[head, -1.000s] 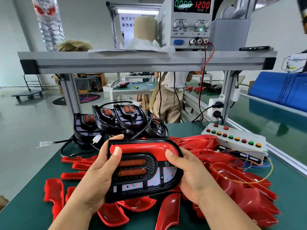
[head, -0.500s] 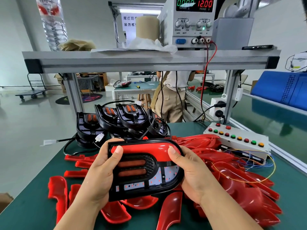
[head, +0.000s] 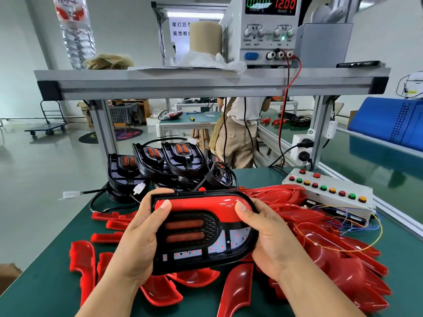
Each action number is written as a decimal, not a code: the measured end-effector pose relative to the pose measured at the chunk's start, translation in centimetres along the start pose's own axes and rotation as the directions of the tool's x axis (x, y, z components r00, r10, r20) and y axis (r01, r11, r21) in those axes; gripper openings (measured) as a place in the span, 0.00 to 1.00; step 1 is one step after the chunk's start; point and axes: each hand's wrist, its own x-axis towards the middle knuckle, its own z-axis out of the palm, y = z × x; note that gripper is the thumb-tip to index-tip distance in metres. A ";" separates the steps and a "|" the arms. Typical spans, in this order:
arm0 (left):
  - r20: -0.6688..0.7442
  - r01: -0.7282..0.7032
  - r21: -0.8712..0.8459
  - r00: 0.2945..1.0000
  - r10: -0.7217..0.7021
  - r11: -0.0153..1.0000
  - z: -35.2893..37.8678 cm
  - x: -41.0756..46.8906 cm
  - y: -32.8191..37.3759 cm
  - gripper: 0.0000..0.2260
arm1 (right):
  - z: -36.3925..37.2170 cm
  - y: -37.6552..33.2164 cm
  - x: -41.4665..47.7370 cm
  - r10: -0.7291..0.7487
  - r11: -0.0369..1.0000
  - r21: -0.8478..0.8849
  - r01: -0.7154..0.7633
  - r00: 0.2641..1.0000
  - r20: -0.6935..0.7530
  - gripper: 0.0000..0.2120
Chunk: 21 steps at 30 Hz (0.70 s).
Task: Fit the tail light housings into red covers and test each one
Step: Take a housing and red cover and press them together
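Note:
I hold one black tail light housing (head: 201, 234) in front of me, above the green table. A glossy red cover (head: 201, 203) lies along its upper edge. My left hand (head: 137, 239) grips the housing's left end, thumb pressing on the red cover. My right hand (head: 267, 239) grips the right end, its thumb on the cover too. More black housings (head: 169, 165) with cables are stacked behind. Loose red covers (head: 332, 266) lie scattered under and around my hands.
A white test box with coloured buttons (head: 327, 191) and loose wires sits at the right. A power supply (head: 265, 28) reading 12.00 stands on the metal shelf (head: 206, 84) overhead. Another person (head: 238, 133) stands beyond the table. A blue bin (head: 393, 122) is far right.
The housing and both hands have stayed almost still; the view has shifted slightly, and the thumbs keep pressing on the red cover.

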 end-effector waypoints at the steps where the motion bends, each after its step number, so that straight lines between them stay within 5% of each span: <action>1: -0.001 -0.007 0.006 1.000 0.007 1.000 0.1 0.0 0.0 0.10 | 0.0 0.0 0.0 0.008 1.000 -0.003 -0.008 1.000 0.001 0.24; 9: -0.015 -0.046 0.053 0.999 0.047 0.998 0.1 -0.1 -0.2 0.17 | 0.0 0.4 0.1 -0.039 0.999 -0.027 0.039 0.999 -0.020 0.25; 21: -0.104 0.016 0.010 0.994 -0.015 1.000 1.3 0.2 -0.1 0.11 | 0.2 1.0 0.5 -0.105 0.994 -0.023 0.104 0.991 -0.086 0.24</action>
